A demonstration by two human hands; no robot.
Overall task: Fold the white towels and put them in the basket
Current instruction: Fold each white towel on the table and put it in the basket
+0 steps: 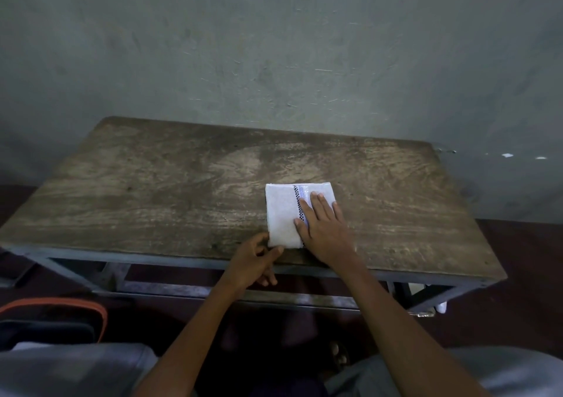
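A small white towel, folded into a rectangle with a dark checkered stripe down it, lies near the front edge of the wooden table. My right hand rests flat on the towel's right half, fingers straight. My left hand pinches the towel's near left corner at the table edge. A basket with an orange rim sits low at the bottom left, beside my knee; its inside is dark and mostly hidden.
The table has a grey metal frame and stands against a grey wall. The floor around it is dark red. My knees in grey cloth fill the bottom corners.
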